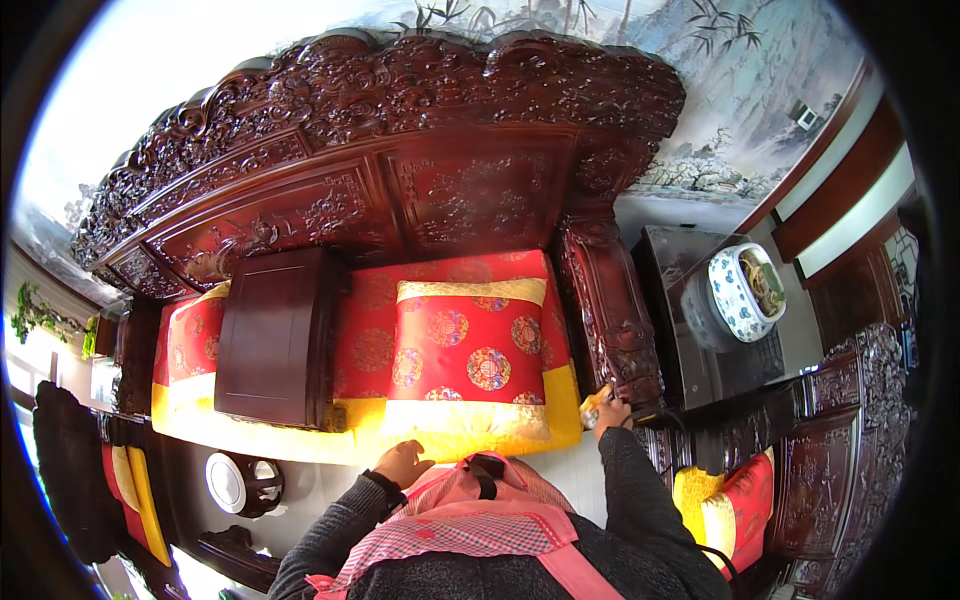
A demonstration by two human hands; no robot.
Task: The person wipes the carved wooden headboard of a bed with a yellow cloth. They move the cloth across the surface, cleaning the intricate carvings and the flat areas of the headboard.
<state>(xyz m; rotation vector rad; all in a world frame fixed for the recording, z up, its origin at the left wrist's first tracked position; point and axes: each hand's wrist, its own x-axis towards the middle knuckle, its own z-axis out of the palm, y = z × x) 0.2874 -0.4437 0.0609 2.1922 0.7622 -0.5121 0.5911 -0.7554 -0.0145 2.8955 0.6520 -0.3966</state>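
My right hand (613, 415) grips a crumpled yellow-and-white cloth (595, 403) at the front end of a carved dark wooden armrest (611, 315). My left hand (403, 463) hangs near the yellow front border of the seat mat (562, 409), with nothing seen in it; whether it touches the mat is unclear. Before me is a carved wooden settee, its tall backrest (480, 187) covered in reliefs. On the seat leans a red cushion (457, 345) with round multicoloured medallions and gold bands.
A dark low wooden table (274, 337) stands on the seat at left, beside another red cushion (191, 337). Right of the armrest, a glass-topped side table (697, 300) bears a blue-and-white ceramic planter (731, 292). A round stool (225, 484) is at lower left, a carved armchair (817, 480) at lower right.
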